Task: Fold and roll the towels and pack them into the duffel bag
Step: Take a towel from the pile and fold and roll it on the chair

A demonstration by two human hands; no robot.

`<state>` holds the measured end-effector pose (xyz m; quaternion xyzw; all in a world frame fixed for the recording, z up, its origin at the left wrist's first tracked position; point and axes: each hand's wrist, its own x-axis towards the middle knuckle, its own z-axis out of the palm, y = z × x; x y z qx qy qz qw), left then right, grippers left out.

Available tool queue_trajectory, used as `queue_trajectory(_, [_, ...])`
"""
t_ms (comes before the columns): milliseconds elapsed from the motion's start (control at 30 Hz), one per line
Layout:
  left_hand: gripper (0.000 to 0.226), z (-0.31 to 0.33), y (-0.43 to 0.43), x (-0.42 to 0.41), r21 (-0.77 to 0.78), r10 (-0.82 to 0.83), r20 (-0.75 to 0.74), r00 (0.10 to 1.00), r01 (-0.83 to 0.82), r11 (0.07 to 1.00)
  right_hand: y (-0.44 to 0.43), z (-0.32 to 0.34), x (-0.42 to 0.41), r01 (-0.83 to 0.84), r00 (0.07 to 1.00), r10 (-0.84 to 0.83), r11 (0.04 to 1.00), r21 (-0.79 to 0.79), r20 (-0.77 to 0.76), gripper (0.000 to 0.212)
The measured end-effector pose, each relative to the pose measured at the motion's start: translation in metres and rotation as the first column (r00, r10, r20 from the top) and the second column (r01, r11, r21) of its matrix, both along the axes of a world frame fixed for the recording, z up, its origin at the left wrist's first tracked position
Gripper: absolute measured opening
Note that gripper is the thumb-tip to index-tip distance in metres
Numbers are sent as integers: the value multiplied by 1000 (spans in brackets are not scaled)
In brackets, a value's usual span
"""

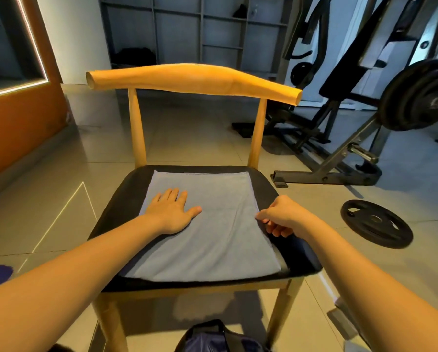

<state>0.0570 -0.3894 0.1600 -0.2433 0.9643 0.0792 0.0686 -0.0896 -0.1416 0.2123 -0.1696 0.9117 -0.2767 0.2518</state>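
Towel (pixel 212 237) lies flat on the chair seat (pixel 126 199). The left hand (pixel 173 212) rests on it palm down, fingers straight and slightly spread. The right hand (pixel 281 215) pinches its right edge. The bag (pixel 212 339) sits on the floor (pixel 187 138), nearer the person than both hands.

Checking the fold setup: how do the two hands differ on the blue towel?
The left hand lies flat, fingers straight, on the blue towel; the right hand curls, pinching the towel's right edge. The left hand rests on cloth; the right hand hangs partly over the black seat. Both touch the same towel.
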Motion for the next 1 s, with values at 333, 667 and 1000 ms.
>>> queue_trajectory(333, [89,-10,-1,3,-53,0,-82,997,-4,999,10,-5,0,24,999,-22,999,40,-42,30])
queue_trajectory(667, [83,-4,12,64,-81,39,-50,998,-43,996,20,-12,19,31,990,-25,998,46,-139,22])
queue_trajectory(1000, [32,5,37,158,46,295,-553,779,-326,944,54,-18,69,-28,991,34,999,47,-126,27])
